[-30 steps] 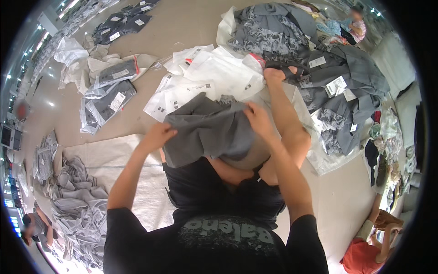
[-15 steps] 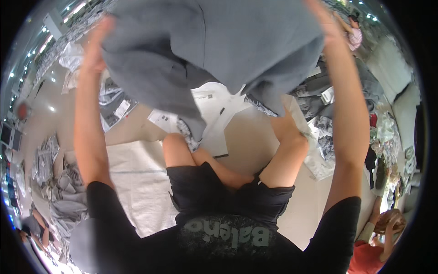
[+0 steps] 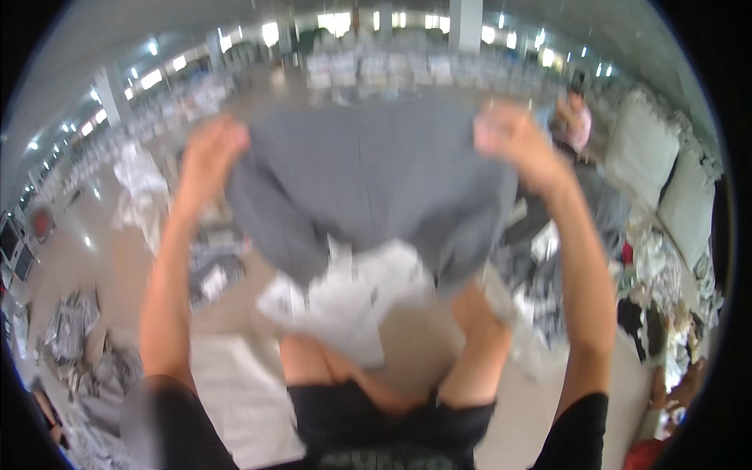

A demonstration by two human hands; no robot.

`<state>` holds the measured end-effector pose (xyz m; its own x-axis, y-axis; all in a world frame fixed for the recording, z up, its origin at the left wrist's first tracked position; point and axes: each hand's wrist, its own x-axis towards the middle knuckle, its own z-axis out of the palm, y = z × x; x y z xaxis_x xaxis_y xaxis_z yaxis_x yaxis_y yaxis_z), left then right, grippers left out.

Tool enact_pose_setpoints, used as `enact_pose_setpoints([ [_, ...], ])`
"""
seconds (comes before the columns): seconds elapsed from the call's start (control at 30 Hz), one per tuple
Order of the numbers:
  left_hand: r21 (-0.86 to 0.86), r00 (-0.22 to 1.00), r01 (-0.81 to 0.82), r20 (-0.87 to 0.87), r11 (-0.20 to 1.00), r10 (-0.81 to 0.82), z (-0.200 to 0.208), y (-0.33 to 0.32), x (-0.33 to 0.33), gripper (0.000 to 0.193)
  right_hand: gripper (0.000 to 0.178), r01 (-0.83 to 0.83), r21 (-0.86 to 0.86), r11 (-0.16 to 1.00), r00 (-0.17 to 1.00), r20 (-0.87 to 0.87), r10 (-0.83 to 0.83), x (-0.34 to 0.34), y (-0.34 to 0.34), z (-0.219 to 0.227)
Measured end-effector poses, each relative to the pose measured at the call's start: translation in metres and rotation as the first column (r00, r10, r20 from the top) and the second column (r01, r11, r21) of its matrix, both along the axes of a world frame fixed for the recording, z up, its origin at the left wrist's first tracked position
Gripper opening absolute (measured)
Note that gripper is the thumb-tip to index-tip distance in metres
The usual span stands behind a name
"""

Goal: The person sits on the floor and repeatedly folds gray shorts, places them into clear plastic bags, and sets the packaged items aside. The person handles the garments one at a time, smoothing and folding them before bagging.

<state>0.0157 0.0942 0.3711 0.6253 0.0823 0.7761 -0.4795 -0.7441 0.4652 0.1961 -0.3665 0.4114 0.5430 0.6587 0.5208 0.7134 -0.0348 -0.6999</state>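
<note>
Grey garment (image 3: 368,176), held up between left hand (image 3: 215,149) and right hand (image 3: 511,139)

Item: one garment, plain grey cloth, a seam running down the middle, two parts hanging at left and right with a gap between. Location: raised in front of a seated person, spread wide, upper edge stretched from hand to hand. Surface detail blurred.

Left hand: grasping the garment's upper corner on the left, fingers curled in. Right hand: grasping the opposite upper corner; exact finger placing blurred.

Below the garment: white bags (image 3: 352,301), overlapping, on a beige floor (image 3: 411,337); whether the hanging ends touch them cannot be told. Nearest the viewer: bare legs (image 3: 478,352), bent, and black shorts (image 3: 392,419).

Left side: packed grey clothes (image 3: 211,270), near the white bags; white plastic (image 3: 139,188), crumpled, beyond them; pale mat (image 3: 239,392), flat, beside the legs; heap of grey cloth (image 3: 117,380) left of the mat.

Right side: pile of dark grey clothes (image 3: 533,266), partly behind the right forearm; clear bags (image 3: 658,254), heaped; two large pale sacks (image 3: 644,141), propped side by side; another person in a pink top (image 3: 576,125), near the sacks.

Background: rows of pale bundles (image 3: 376,69); white pillar (image 3: 466,27).
</note>
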Motion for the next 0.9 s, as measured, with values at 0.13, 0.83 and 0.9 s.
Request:
enact_pose_setpoints([
  [0.13,0.097,0.855,0.047,-0.518,0.994,0.011,-0.070,0.005,-0.001,0.042,0.040,-0.053,-0.443,0.895,0.988,-0.155,-0.019,0.000,0.003,-0.049],
  [0.83,0.153,0.904,0.000,-0.423,0.988,0.066,-0.075,-0.008,0.056,0.041,0.045,0.324,-0.130,0.937,0.842,-0.411,-0.349,0.034,0.032,-0.091],
  [0.9,0.334,0.846,0.005,-0.504,0.943,0.174,-0.054,-0.007,0.067,0.038,0.044,0.341,-0.112,0.934,0.858,-0.368,-0.357,0.034,0.033,-0.085],
])
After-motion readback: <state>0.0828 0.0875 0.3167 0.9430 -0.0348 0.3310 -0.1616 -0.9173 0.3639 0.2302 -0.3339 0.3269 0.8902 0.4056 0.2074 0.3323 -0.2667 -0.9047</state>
